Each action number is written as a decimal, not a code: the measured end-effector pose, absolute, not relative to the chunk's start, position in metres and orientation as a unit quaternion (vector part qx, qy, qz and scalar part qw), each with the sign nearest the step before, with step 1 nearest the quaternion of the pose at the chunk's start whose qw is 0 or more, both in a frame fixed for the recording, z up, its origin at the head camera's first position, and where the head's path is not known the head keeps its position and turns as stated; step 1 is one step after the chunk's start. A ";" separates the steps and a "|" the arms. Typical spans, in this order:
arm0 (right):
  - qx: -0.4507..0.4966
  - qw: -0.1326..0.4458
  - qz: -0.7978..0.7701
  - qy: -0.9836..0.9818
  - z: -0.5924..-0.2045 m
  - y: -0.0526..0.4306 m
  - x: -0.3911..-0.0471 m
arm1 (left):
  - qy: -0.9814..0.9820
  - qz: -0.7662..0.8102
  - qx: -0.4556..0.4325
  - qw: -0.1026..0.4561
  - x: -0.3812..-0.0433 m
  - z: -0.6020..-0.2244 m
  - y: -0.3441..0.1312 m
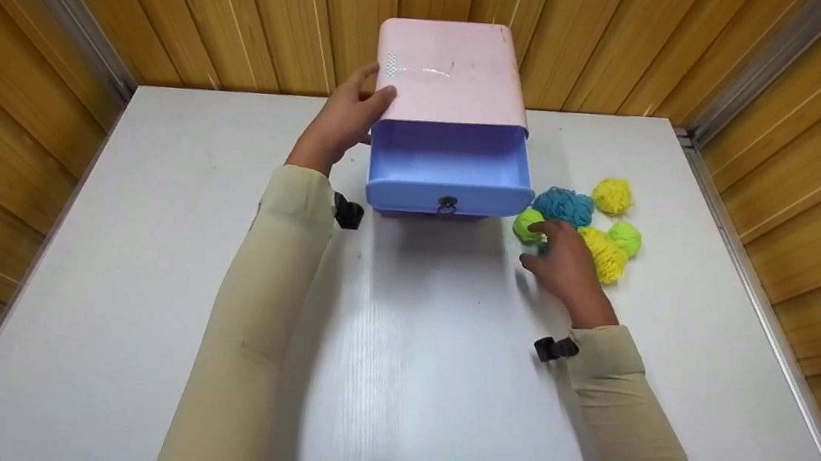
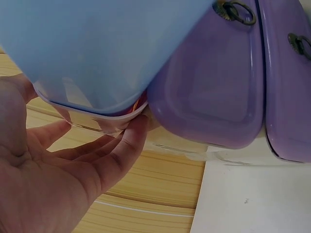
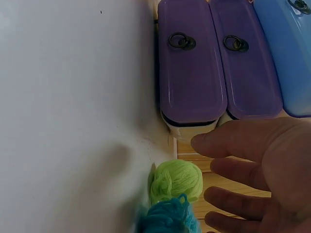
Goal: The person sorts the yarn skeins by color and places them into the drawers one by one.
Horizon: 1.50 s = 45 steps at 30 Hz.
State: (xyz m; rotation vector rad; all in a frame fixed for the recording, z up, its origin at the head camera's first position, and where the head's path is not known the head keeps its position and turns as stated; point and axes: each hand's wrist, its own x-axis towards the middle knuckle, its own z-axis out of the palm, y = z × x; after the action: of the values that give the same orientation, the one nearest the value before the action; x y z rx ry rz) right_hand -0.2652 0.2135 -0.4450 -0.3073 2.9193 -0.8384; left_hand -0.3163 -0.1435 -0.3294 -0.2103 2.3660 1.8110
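A small drawer cabinet with a pink top (image 1: 454,71) stands at the back of the table. Its uppermost blue drawer (image 1: 449,198) is pulled out, and the part of its inside that shows is bare. Below it, two purple drawers (image 3: 193,82) are closed, each with a ring pull. My left hand (image 1: 346,121) steadies the cabinet's left side, thumb on the top edge and fingers along the side. My right hand (image 1: 567,266) hovers by a light green yarn ball (image 1: 528,226), fingers spread and apart from it in the right wrist view. A teal yarn bundle (image 1: 563,206) lies just behind.
Right of the cabinet lie a yellow yarn ball (image 1: 613,196), a larger yellow yarn bundle (image 1: 604,255) and another green yarn ball (image 1: 625,239). Wood-patterned panels (image 1: 251,16) enclose the white table (image 1: 157,238) at the back and both sides.
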 end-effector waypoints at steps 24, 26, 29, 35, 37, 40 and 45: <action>-0.084 0.063 -0.216 0.971 -0.454 0.227 -0.265 | 0.792 0.602 -0.070 0.073 -0.315 -0.330 -0.143; -0.085 0.062 -0.214 0.971 -0.455 0.227 -0.265 | 0.792 0.602 -0.069 0.073 -0.315 -0.330 -0.143; -0.089 0.058 -0.217 0.970 -0.457 0.227 -0.265 | 0.793 0.601 -0.069 0.073 -0.315 -0.329 -0.143; -0.094 0.039 -0.217 0.971 -0.461 0.227 -0.265 | 0.795 0.598 -0.067 0.073 -0.315 -0.329 -0.143; -0.092 0.037 -0.222 0.970 -0.461 0.228 -0.266 | 0.797 0.596 -0.066 0.073 -0.315 -0.328 -0.143; -0.086 0.040 -0.233 0.968 -0.460 0.229 -0.266 | 0.795 0.599 -0.068 0.075 -0.315 -0.328 -0.142; -0.076 0.048 -0.239 0.967 -0.455 0.228 -0.265 | 0.793 0.600 -0.070 0.075 -0.315 -0.328 -0.142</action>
State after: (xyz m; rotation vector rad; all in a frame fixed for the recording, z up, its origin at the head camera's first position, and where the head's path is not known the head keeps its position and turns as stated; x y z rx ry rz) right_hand -0.2650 0.2285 -0.4548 -0.2329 2.9480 -0.7279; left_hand -0.3154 -0.1421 -0.3280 -0.2109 2.3796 1.8007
